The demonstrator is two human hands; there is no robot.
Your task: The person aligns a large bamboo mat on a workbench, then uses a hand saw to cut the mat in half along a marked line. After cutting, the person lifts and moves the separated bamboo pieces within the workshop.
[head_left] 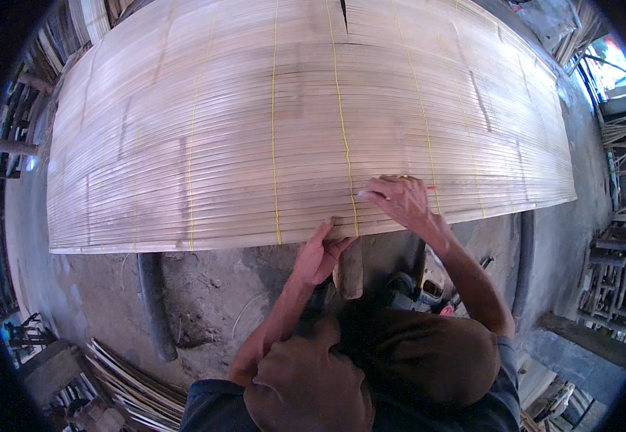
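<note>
A wide mat of thin pale slats (233, 151), bound by several yellow cords (275, 129), spreads out in front of me. My left hand (319, 255) grips its near edge, thumb on top and fingers underneath. Just beyond that edge, my right hand (401, 199) is closed in a pinch over the mat, beside the yellow cord (344, 129) right of the middle. A small red tip (432, 188) pokes out past its knuckles; the rest of what it holds is hidden by the fingers.
Dark round poles (154, 306) and a wooden piece (349, 277) show under the near edge. A power tool (431, 288) lies on the floor by my knees. Bundled strips (133, 385) are at the lower left, and racks of sticks (615, 277) stand at the right.
</note>
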